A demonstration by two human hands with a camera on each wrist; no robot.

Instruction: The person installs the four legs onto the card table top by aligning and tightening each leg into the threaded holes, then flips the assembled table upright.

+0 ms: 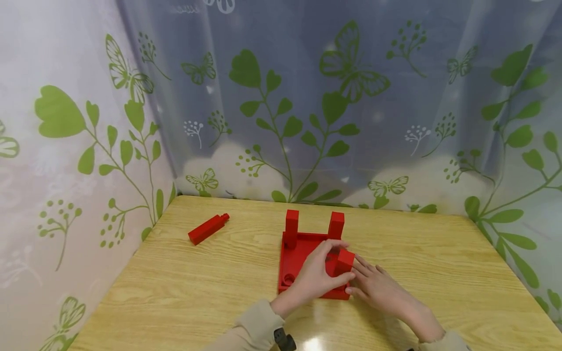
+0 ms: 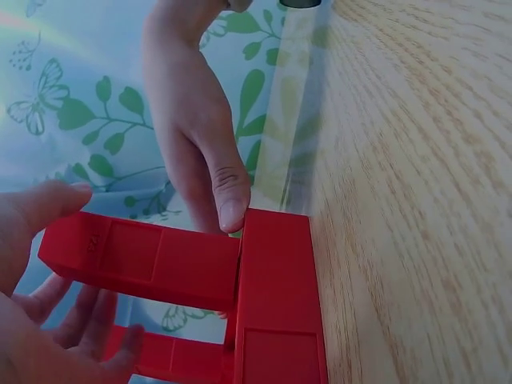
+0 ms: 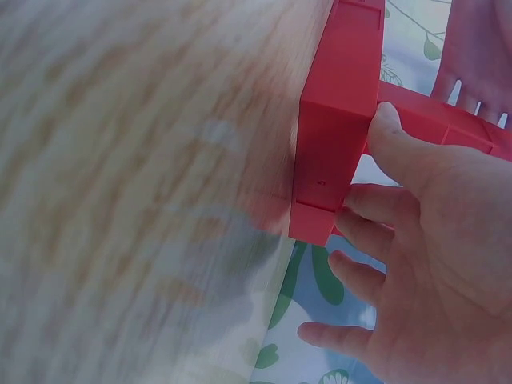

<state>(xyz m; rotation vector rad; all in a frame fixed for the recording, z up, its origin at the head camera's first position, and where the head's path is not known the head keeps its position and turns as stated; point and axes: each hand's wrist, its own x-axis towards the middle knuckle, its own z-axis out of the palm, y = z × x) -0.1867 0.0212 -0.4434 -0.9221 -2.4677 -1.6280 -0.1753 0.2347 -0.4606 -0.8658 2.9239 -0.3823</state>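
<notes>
A square red tray-like base (image 1: 291, 261) lies on the table with its raised rim up. Upright red legs (image 1: 291, 229) stand at both far corners and at the near right corner. My left hand (image 1: 313, 273) holds the near right leg (image 2: 152, 256) around its upper part, thumb on one side and fingers on the other. Beside that corner, my right hand (image 1: 382, 290) touches the base, thumb at the corner by the leg's foot and fingertips along the side wall; its outer fingers are spread. A round socket (image 1: 288, 279) shows at the near left corner.
A loose red leg (image 1: 207, 230) with a narrow peg at one end lies on the wooden table (image 1: 175, 292), left of the base. Curtains (image 1: 298, 107) printed with green leaves and butterflies hang behind the table and at both sides.
</notes>
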